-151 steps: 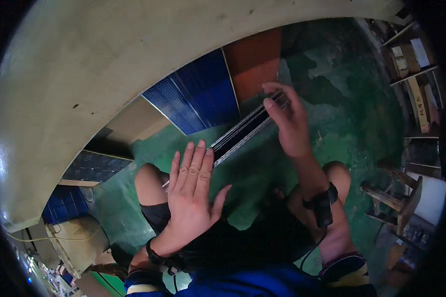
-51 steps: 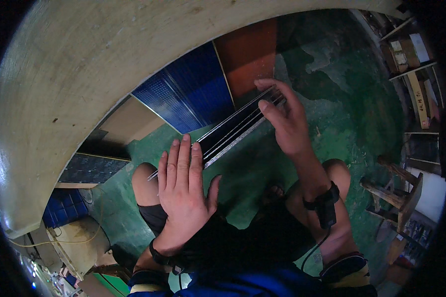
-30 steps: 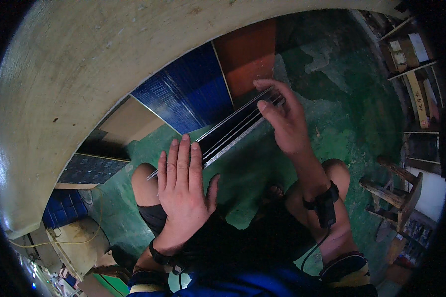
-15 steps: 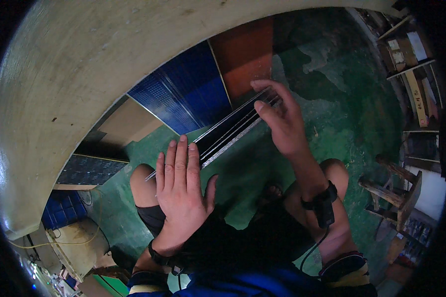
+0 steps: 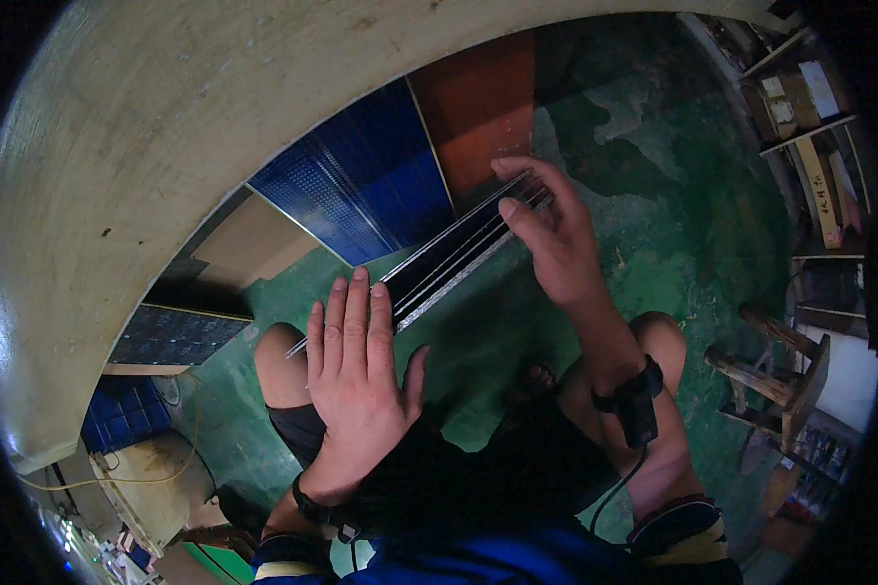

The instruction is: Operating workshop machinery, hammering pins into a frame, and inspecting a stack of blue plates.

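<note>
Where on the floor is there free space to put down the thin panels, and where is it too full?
The green floor is bare to the right of the right hand, up to the wooden stool and shelves. It is crowded to the left: blue panels, an orange panel and a tan board lie along the pale curved wall. The left hand and the stack of thin panels fill the middle.

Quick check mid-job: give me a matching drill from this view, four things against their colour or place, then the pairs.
Things:
1. left hand
2. right hand
3. panel by the wall
4. wooden stool

Descriptions:
A. blue, beside an orange-brown panel
B. fingers at the far end of the thin panel stack
C. flat, fingers together, at the stack's near end
D. on the green floor, far right

Pairs: 1-C, 2-B, 3-A, 4-D
</note>
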